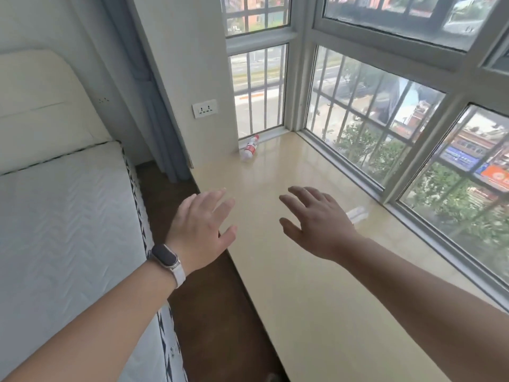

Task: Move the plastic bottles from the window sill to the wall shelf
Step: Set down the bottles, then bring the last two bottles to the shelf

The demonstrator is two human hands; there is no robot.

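Note:
A clear plastic bottle [250, 147] with a red label and red cap lies on its side in the far left corner of the beige window sill [316, 271]. A second clear bottle [357, 214] lies on the sill just right of my right hand, partly hidden by it. My left hand [203, 230] hovers over the sill's left edge with fingers spread and nothing in it. My right hand [316, 224] hangs above the middle of the sill, also open and empty. No wall shelf is in view.
A bed with a white mattress [68, 230] and a cream headboard [46, 100] stands at the left. A strip of dark floor [209, 312] runs between bed and sill. Barred windows [385, 119] line the right and far sides. A blue curtain [162, 128] and a wall socket [204, 108] are at the far left.

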